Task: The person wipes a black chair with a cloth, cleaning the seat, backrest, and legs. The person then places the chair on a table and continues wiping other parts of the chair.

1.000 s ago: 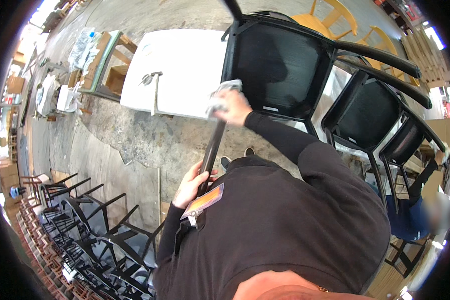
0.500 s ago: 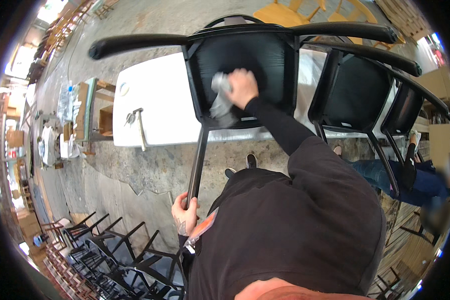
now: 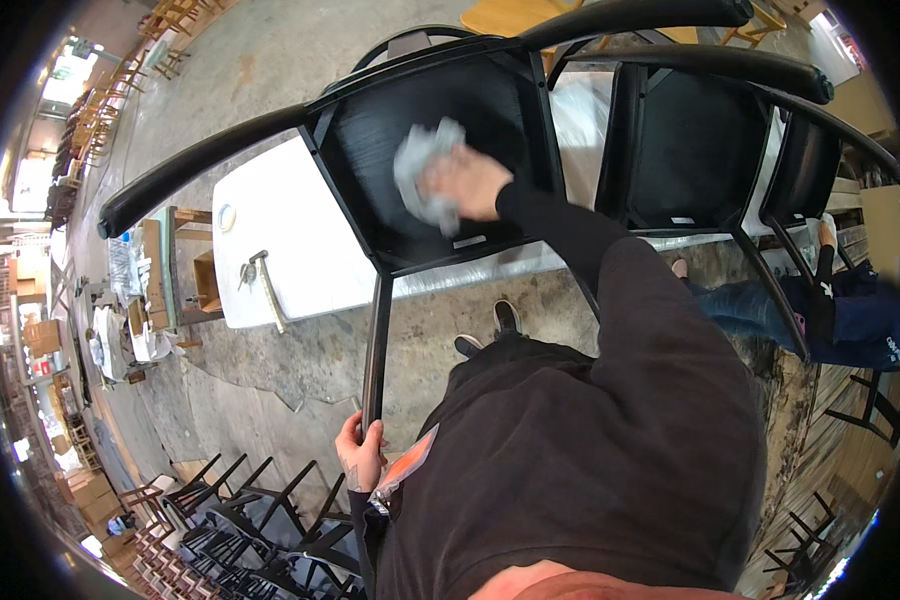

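A black chair (image 3: 342, 150) lies upturned on the white-covered table (image 3: 288, 200), the underside of its seat facing me and its legs sticking out. My right hand (image 3: 470, 184), slightly blurred, presses a crumpled grey-white cloth (image 3: 428, 165) against that underside, left of its middle. Lower down, my left hand (image 3: 361, 450) is wrapped round the end of the chair leg (image 3: 377, 350) that points toward me. Left of the chair, a hammer (image 3: 268, 290) rests on the table beside a roll of tape (image 3: 227, 217).
More upturned black chairs (image 3: 700, 150) stand along the table to the right, where another person (image 3: 820, 310) has a hand at the farthest one. Several dark chairs (image 3: 260, 520) are packed together on the floor at lower left. Yellow wooden chairs (image 3: 520, 14) stand beyond the table.
The cloth under my right hand has shifted a little left across the chair's underside and is more bunched up. The chair appears tilted in the picture as my view has turned.
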The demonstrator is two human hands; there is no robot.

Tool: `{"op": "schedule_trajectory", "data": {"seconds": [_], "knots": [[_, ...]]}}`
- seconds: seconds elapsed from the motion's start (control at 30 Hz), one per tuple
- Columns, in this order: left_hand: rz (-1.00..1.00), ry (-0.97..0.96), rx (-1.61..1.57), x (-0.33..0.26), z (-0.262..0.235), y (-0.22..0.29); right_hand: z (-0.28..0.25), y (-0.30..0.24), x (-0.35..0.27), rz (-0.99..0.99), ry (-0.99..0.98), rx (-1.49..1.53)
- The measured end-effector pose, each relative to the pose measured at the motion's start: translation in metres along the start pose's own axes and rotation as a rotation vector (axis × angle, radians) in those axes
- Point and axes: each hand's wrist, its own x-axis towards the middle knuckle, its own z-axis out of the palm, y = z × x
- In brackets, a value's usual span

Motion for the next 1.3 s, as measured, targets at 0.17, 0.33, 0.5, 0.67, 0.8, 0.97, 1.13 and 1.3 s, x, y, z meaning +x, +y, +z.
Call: {"op": "schedule_trajectory", "data": {"seconds": [0.17, 0.33, 0.5, 0.67, 0.8, 0.97, 1.13, 1.3], "knots": [[-0.012, 0.022, -0.001, 0.0, 0.001, -0.001, -0.019, 0.035, 0.002, 0.74, 0.422, 0.088], [-0.047, 0.033, 0.026, 0.002, 0.0, -0.005, 0.003, -0.083, -0.028, 0.776, -0.089, 0.221], [0.057, -0.02, 0.055, 0.007, -0.002, -0.01, 0.003, -0.029, 0.013, 0.536, 0.136, 0.129], [0.066, -0.086, 0.108, 0.01, -0.007, -0.015, -0.016, -0.001, 0.145, 1.255, 0.589, 0.119], [0.099, -0.109, 0.077, 0.013, -0.008, -0.02, -0.009, -0.082, 0.179, 0.744, 0.468, 0.216], [0.275, -0.221, 0.219, 0.024, -0.017, -0.026, -0.009, -0.059, 0.092, 0.093, 0.174, 0.011], [0.175, -0.267, 0.219, 0.032, -0.02, -0.04, -0.025, -0.008, 0.114, 0.805, 0.521, -0.013], [0.197, -0.246, 0.178, 0.03, -0.018, -0.038, 0.002, -0.078, 0.14, 0.496, 0.269, 0.116]]}}
